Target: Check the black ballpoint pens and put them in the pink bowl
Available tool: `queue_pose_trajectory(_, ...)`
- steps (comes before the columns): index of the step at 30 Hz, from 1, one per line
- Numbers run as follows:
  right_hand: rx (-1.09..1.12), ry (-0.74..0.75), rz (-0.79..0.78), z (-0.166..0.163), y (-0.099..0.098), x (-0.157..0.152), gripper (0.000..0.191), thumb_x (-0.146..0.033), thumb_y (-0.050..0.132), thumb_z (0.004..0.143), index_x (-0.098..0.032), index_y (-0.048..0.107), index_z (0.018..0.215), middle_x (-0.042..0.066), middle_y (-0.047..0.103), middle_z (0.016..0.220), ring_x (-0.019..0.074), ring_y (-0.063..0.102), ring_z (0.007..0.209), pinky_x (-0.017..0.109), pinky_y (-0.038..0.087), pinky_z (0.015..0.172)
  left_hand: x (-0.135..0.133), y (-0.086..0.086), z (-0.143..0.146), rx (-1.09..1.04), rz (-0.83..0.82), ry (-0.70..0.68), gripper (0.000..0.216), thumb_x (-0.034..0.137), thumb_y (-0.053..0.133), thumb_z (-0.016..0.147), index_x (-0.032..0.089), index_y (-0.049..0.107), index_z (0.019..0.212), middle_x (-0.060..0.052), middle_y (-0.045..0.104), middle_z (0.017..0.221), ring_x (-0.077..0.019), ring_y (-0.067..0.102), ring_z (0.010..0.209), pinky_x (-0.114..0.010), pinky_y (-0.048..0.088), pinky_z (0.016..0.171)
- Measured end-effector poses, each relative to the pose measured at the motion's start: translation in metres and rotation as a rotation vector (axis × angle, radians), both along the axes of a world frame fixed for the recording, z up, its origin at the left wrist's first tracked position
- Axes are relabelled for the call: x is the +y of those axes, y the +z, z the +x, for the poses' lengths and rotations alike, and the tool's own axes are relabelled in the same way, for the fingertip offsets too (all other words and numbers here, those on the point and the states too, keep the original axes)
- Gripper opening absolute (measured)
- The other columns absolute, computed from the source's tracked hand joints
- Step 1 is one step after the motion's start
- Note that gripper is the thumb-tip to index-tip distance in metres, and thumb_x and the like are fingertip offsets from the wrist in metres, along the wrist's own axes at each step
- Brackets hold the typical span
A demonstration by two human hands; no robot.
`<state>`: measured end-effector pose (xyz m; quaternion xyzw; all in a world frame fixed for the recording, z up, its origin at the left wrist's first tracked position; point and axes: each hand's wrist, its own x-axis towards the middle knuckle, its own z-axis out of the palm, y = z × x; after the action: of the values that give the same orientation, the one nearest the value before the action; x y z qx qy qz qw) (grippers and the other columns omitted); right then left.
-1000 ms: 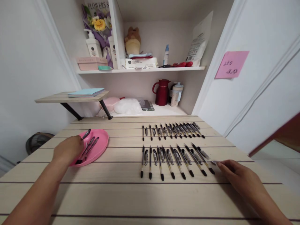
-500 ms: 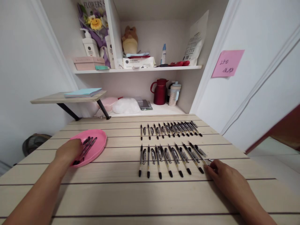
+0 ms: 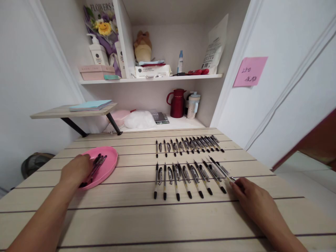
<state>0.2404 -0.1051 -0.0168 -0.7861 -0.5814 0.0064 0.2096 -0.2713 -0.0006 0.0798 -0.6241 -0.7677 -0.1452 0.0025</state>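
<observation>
The left hand [image 3: 76, 169] is resting by some pens [image 3: 97, 165] on the pink plate [image 3: 112, 161]. The right hand [image 3: 252, 196] is covering the outermost pen's [image 3: 215, 163] end on the worktop [image 3: 157, 224] (whether fingers are gripping, I cannot tell).

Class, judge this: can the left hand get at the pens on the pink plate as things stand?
Probably yes: the left hand is over the pink plate, right beside the pens, and nothing visible stands between them.
</observation>
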Motion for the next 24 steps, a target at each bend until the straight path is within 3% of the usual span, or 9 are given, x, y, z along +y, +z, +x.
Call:
queue_pose_trajectory(3, 0.183, 0.034, 0.126, -0.019, 0.013, -0.004, 0.027, -0.045, 0.041, 0.078, -0.022, 0.055, 0.072, 0.004, 0.062, 0.066, 0.0212, 0.057, 0.063, 0.028, 0.038, 0.057, -0.017, 0.011, 0.057, -0.161, 0.121, -0.165, 0.031, 0.038, 0.042, 0.078, 0.015, 0.06, 0.088, -0.007, 0.06, 0.087, -0.0251, 0.054, 0.087, -0.037, 0.038, 0.076)
queue_pose_trajectory(5, 0.373, 0.123, 0.179, -0.045, 0.021, -0.009, 0.026, -0.045, 0.044, 0.077, -0.022, 0.054, 0.072, 0.001, 0.059, 0.063, 0.0184, 0.056, 0.062, 0.026, 0.039, 0.057, -0.034, 0.008, 0.107, -0.618, -0.067, -0.409, 0.041, 0.043, 0.044, 0.078, 0.017, 0.053, 0.108, -0.008, 0.059, 0.097, -0.0219, 0.055, 0.09, -0.034, 0.04, 0.08)
queue_pose_trajectory(7, 0.561, 0.252, 0.158, -0.079, 0.027, -0.015, 0.027, -0.044, 0.043, 0.079, -0.021, 0.051, 0.067, -0.001, 0.054, 0.057, 0.0155, 0.053, 0.057, 0.023, 0.038, 0.052, -0.054, -0.002, 0.159, -1.103, -0.36, -0.54, 0.056, 0.047, 0.042, 0.079, 0.018, 0.034, 0.126, -0.01, 0.058, 0.099, -0.0203, 0.057, 0.085, -0.036, 0.043, 0.075)
queue_pose_trajectory(9, 0.676, 0.369, 0.122, -0.112, 0.029, -0.021, 0.027, -0.042, 0.043, 0.079, -0.02, 0.049, 0.065, -0.001, 0.053, 0.057, 0.0138, 0.051, 0.056, 0.022, 0.038, 0.051, -0.072, -0.017, 0.202, -1.415, -0.582, -0.556, 0.057, 0.047, 0.048, 0.077, 0.017, 0.034, 0.124, -0.013, 0.055, 0.104, -0.02, 0.057, 0.086, -0.037, 0.044, 0.073)
queue_pose_trajectory(12, 0.71, 0.512, 0.074, -0.134, 0.029, -0.027, 0.025, -0.038, 0.043, 0.081, -0.019, 0.05, 0.066, 0.0, 0.058, 0.063, 0.0135, 0.052, 0.06, 0.022, 0.04, 0.056, -0.088, -0.037, 0.24, -1.632, -0.587, -0.512, 0.037, 0.046, 0.047, 0.078, 0.014, 0.047, 0.096, -0.011, 0.055, 0.095, -0.0179, 0.057, 0.082, -0.036, 0.045, 0.072)
queue_pose_trajectory(15, 0.594, 0.503, 0.052, -0.109, 0.029, -0.022, 0.025, -0.04, 0.042, 0.081, -0.02, 0.054, 0.072, 0.002, 0.062, 0.07, 0.0157, 0.056, 0.067, 0.024, 0.042, 0.061, -0.091, -0.046, 0.248, -1.692, -0.626, -0.429, 0.029, 0.045, 0.044, 0.079, 0.017, 0.042, 0.08, -0.004, 0.054, 0.077, -0.0155, 0.057, 0.071, -0.036, 0.047, 0.065)
queue_pose_trajectory(18, 0.278, 0.165, 0.14, -0.051, 0.026, -0.007, 0.026, -0.042, 0.043, 0.079, -0.021, 0.057, 0.084, 0.004, 0.064, 0.078, 0.0188, 0.058, 0.068, 0.028, 0.041, 0.061, -0.089, -0.047, 0.242, -1.689, -0.774, -0.44, 0.029, 0.048, 0.04, 0.08, 0.019, 0.038, 0.078, 0.004, 0.047, 0.063, -0.0098, 0.051, 0.049, -0.03, 0.046, 0.05)
queue_pose_trajectory(20, 0.047, -0.035, 0.148, -0.015, 0.018, 0.005, 0.031, -0.041, 0.043, 0.077, -0.019, 0.056, 0.094, 0.008, 0.064, 0.082, 0.0226, 0.059, 0.069, 0.03, 0.039, 0.058, -0.089, -0.047, 0.237, -1.635, -0.832, -0.47, 0.029, 0.049, 0.038, 0.08, 0.02, 0.037, 0.078, 0.007, 0.042, 0.057, -0.0045, 0.037, 0.036, -0.019, 0.034, 0.037)
queue_pose_trajectory(24, -0.098, -0.036, 0.016, 0.023, 0.0, 0.023, 0.028, -0.036, 0.042, 0.076, -0.016, 0.058, 0.087, 0.011, 0.063, 0.08, 0.0239, 0.059, 0.07, 0.03, 0.038, 0.057, -0.092, -0.053, 0.233, -1.482, -0.909, -0.557, 0.026, 0.046, 0.038, 0.082, 0.02, 0.039, 0.08, 0.009, 0.037, 0.05, -0.0017, 0.021, 0.031, -0.015, 0.012, 0.032)
